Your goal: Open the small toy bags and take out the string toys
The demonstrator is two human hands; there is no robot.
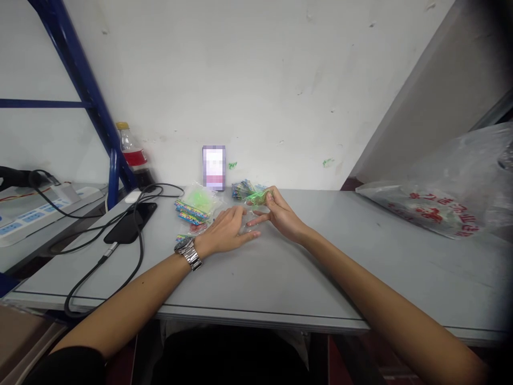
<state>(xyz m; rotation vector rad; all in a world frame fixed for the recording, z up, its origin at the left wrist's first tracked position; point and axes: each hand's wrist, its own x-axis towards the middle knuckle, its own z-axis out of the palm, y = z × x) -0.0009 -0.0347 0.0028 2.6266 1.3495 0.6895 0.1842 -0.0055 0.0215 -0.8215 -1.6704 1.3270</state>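
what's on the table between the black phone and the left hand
In the head view, small colourful packets and a clear bag of green pieces lie between the black phone and the left hand.

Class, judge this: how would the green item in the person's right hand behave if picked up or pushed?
The green item, pinched in the right hand, looks thin and translucent, so probably floppy and light. Being so small, it would likely slide rather than roll.
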